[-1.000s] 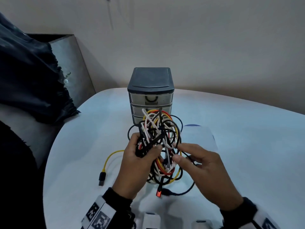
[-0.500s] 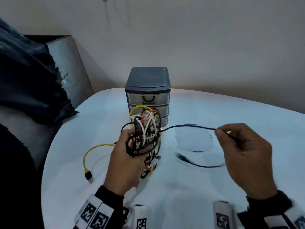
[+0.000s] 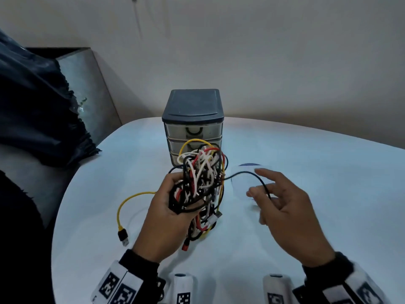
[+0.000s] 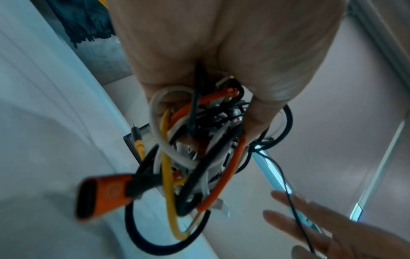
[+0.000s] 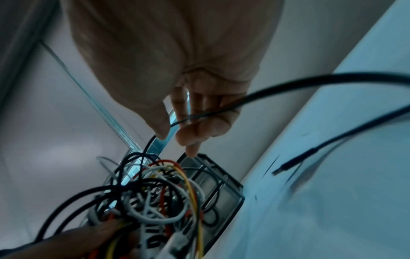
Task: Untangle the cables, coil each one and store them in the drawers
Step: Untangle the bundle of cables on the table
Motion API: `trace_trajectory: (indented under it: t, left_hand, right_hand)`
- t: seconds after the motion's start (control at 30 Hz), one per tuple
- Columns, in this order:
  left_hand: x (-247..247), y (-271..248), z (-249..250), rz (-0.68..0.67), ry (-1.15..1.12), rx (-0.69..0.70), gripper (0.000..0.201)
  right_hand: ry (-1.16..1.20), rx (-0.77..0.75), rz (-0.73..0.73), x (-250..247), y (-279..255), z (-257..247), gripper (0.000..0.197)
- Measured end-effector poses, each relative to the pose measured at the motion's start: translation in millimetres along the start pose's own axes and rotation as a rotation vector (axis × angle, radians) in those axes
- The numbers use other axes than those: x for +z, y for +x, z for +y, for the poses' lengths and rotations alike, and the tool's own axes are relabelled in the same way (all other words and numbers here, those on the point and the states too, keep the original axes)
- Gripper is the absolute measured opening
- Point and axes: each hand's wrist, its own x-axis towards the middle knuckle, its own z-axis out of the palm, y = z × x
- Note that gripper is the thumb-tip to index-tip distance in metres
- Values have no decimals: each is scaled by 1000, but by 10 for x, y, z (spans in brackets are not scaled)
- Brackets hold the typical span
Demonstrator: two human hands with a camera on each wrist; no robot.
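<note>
Across right hand (image 3: 282, 207) fingers, black cable (image 3: 247, 173) apparently unpinched.

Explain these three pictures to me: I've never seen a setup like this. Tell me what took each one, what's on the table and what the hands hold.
There is no machine here: a person works with bare hands and wears three cameras. One picture comes from a camera on the head, looking down at a white table. The other two come from cameras on the wrists, looking along each hand, so the palms fill them.

The left hand grips a tangle of black, white, red and yellow cables, lifted off the table. A thin black cable runs from it across the right hand, whose fingers are spread; I cannot tell how firmly it is held. A yellow cable's plug lies on the table. Behind stands a small set of drawers, all closed.
</note>
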Motion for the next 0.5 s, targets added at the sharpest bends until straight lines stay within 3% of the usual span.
trace_trajectory:
  t: [0.17,0.5]
  left_hand:
    - [21,-11,-8,-46,18,11,49]
    - [37,-14,-21,-62,13,58,39]
  right_hand:
    - [4,-98,4,60,-42,-78,12]
    - [-120,-305,62,159,-145,-102,5]
